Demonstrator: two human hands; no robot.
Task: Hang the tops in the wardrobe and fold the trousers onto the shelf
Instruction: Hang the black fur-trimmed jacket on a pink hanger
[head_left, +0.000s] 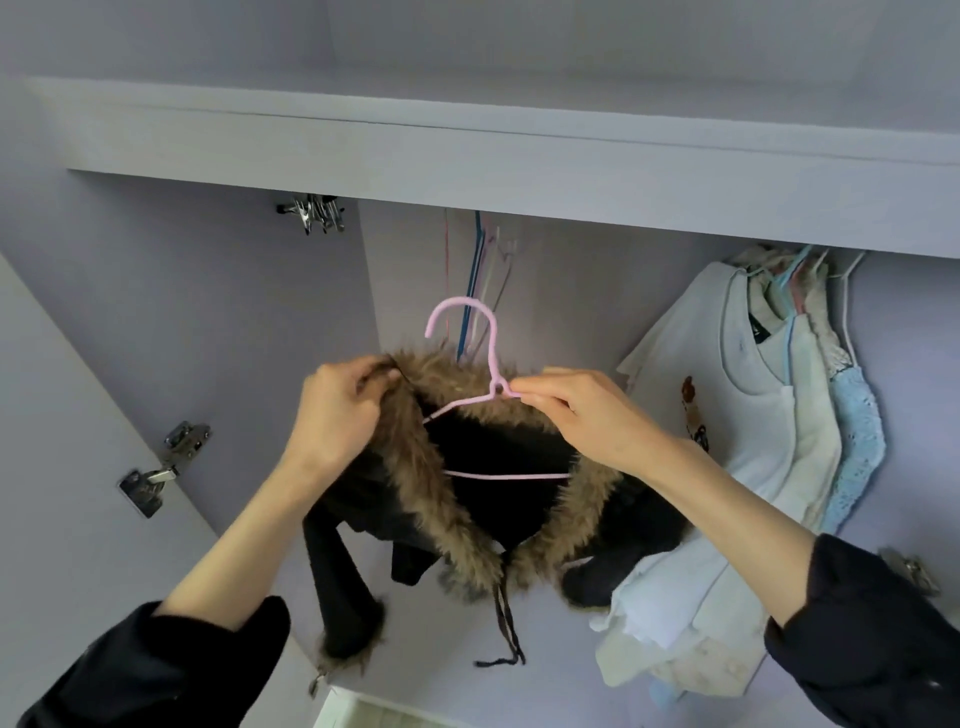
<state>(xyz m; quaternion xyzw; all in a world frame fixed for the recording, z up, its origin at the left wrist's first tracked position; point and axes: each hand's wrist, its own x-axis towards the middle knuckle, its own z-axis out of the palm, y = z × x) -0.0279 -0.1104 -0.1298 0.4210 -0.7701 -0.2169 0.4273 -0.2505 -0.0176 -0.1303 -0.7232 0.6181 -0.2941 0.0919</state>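
Observation:
A black jacket (498, 457) with a brown fur collar (426, 467) hangs in the air in front of the open wardrobe. A pink hanger (485, 332) sits partly inside its neck opening, hook upward. My left hand (337, 410) grips the fur collar at its upper left. My right hand (582, 415) pinches the hanger's right shoulder just beside the neck joint. One fur-cuffed sleeve (343, 608) dangles at lower left, and a dark drawstring (506, 629) trails below the collar.
Several light tops (769, 415) hang on hangers at the wardrobe's right side. A few bare thin hangers (475, 280) hang at the centre back. The lilac shelf front (467, 171) runs overhead. Door hinges (166, 467) sit on the left panel.

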